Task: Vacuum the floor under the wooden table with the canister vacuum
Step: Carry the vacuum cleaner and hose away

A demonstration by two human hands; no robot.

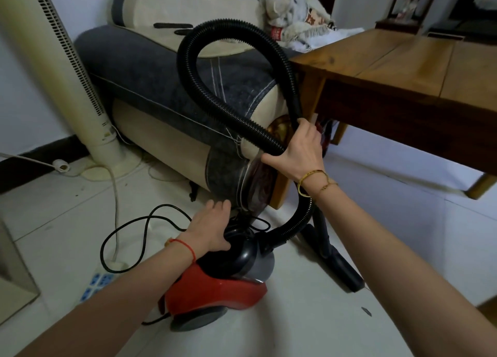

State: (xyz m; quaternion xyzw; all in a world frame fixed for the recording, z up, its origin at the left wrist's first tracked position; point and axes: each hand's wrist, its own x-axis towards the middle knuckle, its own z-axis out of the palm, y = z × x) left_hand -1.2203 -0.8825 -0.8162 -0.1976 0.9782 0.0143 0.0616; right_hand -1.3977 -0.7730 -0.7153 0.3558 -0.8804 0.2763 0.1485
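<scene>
Already the hose [215,98] is looped high, and the person's right hand [298,152] grips it with fingers [309,126] curled round the black tube just beside the corner of the wooden table [398,66]. The left hand [212,227] rests on the black top of the canister vacuum [215,286], fingers straight and slightly spread, gripping nothing. The canister stands on the tiled floor [349,329] in front of the sofa [161,88], near the table's leg, and the floor nozzle [341,268] lies on the tiles to its right.

A likely snag is the power cord [139,233], which curls loosely on the floor just left of the canister; pulling the machine toward the table could drag it tight against the power strip [98,282] (the plug end is hidden). The tall loop of hose could also catch the surface's edge or knock the table leg if swung under quickly. A kink in that loop would probably choke suction.

As for containers, only the canister's own dust chamber counts, and its contents cannot be seen.
</scene>
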